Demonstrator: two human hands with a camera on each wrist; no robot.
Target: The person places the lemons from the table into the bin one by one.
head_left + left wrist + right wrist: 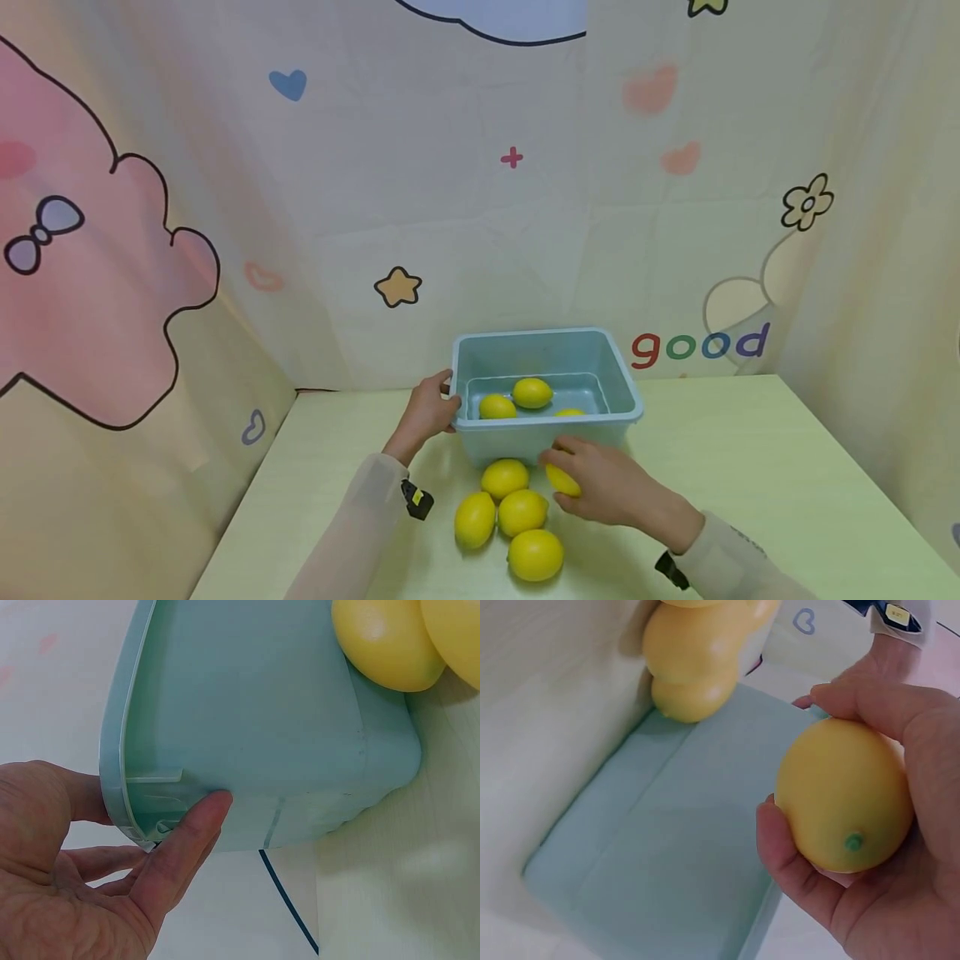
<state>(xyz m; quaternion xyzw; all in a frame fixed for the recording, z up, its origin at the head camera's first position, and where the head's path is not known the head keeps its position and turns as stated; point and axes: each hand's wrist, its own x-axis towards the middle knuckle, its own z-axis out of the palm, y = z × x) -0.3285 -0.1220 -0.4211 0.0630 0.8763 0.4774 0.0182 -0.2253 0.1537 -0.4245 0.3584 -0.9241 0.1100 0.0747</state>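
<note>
L hand [431, 408] grips blue bin [510, 438] at its 9 o'clock edge, R hand [607, 485] has fingers curled round held lemon [562, 481] just outside bin's 5 o'clock, w/ 4 loose lemons [522, 512] on tbl [750, 483] approx. 6–7 o'clock, 3 inner lemons [532, 393] visible.

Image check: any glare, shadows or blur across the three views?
Head: soft, diffuse light, small highlights on the lemons, faint shadows on the table; left wrist: a pale patch on the table, soft shading beside the bin; right wrist: held lemon reads clear, lemons behind look softer.
</note>
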